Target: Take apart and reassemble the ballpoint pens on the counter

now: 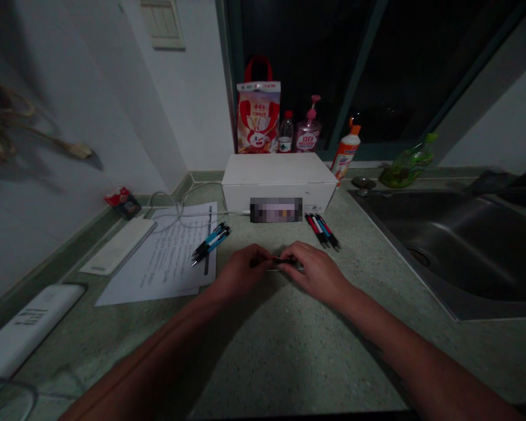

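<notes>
My left hand [249, 266] and my right hand [313, 266] meet over the middle of the counter, fingers closed in a pinch. Between their fingertips lies a slim dark pen [282, 261], mostly covered by the fingers. A thin pale edge shows just beneath it; I cannot tell what that belongs to. Left of my hands, blue-and-black pens [211, 241] rest on printed paper sheets [170, 257]. To the right, several red, blue and black pens [322, 231] lie side by side on the counter.
A white box [278, 175] stands behind my hands, with a phone-like device [276, 210], blurred out, leaning on it and a white cable attached. At left are a white flat device [118, 245] and a power strip [30, 327]. A steel sink [456, 234] is at right; bottles stand behind.
</notes>
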`<state>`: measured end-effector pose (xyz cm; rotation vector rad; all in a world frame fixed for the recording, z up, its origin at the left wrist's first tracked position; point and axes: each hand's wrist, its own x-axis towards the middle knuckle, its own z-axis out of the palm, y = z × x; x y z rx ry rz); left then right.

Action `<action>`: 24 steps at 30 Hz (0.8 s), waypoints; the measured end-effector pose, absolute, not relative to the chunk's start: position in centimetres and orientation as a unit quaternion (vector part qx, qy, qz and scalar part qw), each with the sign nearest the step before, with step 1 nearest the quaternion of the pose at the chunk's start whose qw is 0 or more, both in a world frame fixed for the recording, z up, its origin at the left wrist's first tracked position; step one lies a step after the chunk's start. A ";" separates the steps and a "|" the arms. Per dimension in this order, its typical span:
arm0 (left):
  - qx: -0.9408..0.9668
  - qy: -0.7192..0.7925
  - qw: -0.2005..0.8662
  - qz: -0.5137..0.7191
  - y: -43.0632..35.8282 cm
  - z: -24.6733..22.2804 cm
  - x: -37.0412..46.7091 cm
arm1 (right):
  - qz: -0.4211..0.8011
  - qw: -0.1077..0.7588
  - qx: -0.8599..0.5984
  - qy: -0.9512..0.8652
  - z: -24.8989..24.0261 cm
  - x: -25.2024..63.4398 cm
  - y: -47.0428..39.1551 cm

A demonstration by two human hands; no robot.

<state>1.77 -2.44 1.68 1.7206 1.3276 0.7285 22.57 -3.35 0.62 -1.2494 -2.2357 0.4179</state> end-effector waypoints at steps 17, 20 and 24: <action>0.656 0.514 0.437 0.337 -2.9 1.7 2.2 | 0.233 0.310 -0.463 -0.797 0.6 22.3 -3.5; 0.650 0.520 0.433 0.346 -2.8 1.7 2.1 | 0.256 0.324 -0.473 -0.779 0.5 22.2 -3.5; 0.656 0.519 0.424 0.346 -2.8 1.7 2.0 | 0.242 0.318 -0.475 -0.784 0.5 22.3 -3.4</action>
